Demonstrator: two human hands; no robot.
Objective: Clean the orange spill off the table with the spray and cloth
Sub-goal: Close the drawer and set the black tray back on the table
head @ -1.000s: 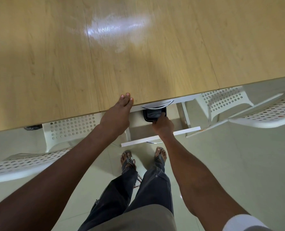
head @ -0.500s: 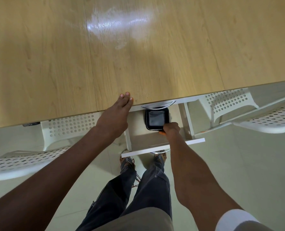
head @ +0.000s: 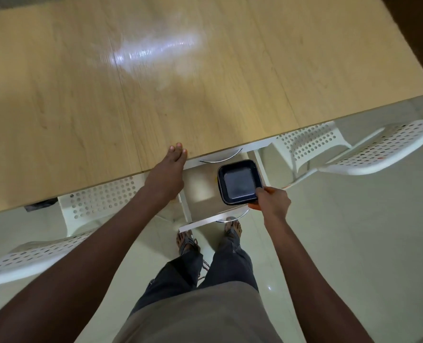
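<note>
The right hand (head: 273,201) pinched the near right corner of a black square tray (head: 240,181), thumb on the rim, fingers curled beneath; something orange showed just under that hand. The tray looked empty and hung over an open white drawer (head: 200,191), whose floor beside it was bare. The left hand (head: 167,174) lay flat, fingers straight, on the table (head: 81,95) edge left of the drawer. The tabletop carried a pale glare patch; no orange spill, spray or cloth could be made out. White perforated chairs (head: 383,149) stood at either side.
</note>
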